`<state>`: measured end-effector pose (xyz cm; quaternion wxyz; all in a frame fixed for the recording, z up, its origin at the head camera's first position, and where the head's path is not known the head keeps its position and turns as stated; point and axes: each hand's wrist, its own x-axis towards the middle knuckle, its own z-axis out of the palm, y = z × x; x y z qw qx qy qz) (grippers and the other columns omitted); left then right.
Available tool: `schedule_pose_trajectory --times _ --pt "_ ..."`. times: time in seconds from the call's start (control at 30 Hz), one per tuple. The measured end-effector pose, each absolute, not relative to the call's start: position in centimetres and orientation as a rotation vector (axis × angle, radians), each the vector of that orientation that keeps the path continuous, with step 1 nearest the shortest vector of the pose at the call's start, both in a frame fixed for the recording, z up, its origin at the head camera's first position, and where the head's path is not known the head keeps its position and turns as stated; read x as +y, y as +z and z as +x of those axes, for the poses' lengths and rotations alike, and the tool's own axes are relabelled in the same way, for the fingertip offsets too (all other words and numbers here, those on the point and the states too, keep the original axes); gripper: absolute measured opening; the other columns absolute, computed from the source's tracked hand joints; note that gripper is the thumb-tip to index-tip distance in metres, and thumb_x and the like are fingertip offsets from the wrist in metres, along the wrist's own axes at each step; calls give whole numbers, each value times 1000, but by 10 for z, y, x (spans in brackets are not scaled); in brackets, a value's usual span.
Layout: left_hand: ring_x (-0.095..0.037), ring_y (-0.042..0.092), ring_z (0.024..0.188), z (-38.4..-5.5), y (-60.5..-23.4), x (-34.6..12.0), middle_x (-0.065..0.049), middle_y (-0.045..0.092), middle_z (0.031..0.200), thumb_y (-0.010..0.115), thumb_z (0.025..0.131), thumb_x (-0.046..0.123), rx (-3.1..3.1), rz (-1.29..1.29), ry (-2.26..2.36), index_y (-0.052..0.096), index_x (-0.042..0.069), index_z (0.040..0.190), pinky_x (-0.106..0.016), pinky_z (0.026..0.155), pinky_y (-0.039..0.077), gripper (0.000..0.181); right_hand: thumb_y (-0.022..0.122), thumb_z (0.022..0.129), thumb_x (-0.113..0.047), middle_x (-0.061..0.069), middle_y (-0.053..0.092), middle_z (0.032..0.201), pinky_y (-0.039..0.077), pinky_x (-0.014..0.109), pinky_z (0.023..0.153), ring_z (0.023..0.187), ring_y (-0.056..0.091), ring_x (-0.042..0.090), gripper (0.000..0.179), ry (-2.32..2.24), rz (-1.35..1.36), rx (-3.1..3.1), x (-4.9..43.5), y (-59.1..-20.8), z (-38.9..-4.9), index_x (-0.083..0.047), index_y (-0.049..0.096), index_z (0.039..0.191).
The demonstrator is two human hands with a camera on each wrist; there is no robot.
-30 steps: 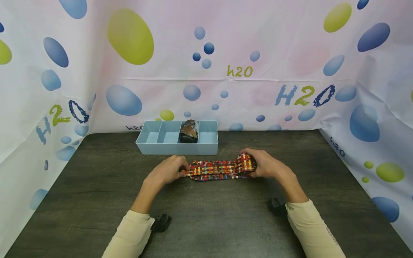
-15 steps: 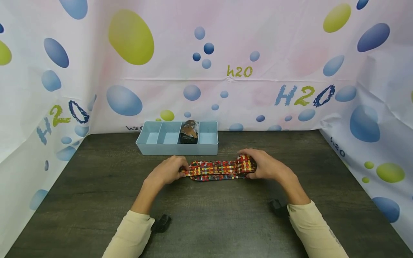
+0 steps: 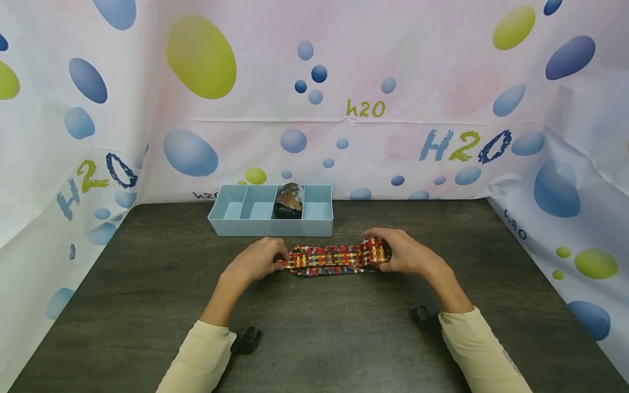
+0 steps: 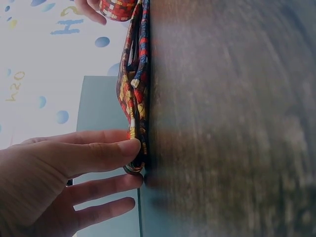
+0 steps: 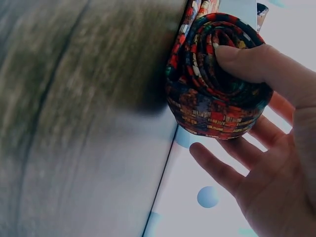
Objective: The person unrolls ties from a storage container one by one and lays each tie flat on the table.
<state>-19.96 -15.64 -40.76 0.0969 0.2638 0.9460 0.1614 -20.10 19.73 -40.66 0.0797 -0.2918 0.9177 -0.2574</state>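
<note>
I see the tie [image 3: 326, 255] on the table [image 3: 314, 322], near the tray [image 3: 270, 228]. Left hand [image 3: 254, 260] pinches the flat end; right hand [image 3: 408, 252] grips the roll [image 5: 217, 117]. Slack grip there could unwind it.

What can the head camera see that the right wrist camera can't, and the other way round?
Only the head view shows the left hand pinching the colourful strip, both pale sleeves and the four compartments of the blue tray.

Only the right wrist view shows the coiled layers at the side of the roll, with a thumb against them.

Both show the right hand holding the roll, the table and the spotted backdrop.
</note>
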Motion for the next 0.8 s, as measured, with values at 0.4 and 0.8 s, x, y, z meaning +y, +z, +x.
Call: schedule_pose_trajectory --times 0.4,0.8 --pt "-27 69 102 -200 -408 -155 -8 71 111 78 92 1 2800 747 487 79 6 105 -43 85 58 14 85 79 6 26 59 140 51 61 99 128 56 46 70 -755 -901 2760 194 -406 -200 4 56 143" --pt "-26 69 100 -199 -407 -155 -8 71 109 78 92 0 2804 745 483 79 5 104 -42 85 58 13 83 79 7 26 57 143 50 62 98 128 56 46 72 -847 -899 2730 200 -406 -202 2 53 145"
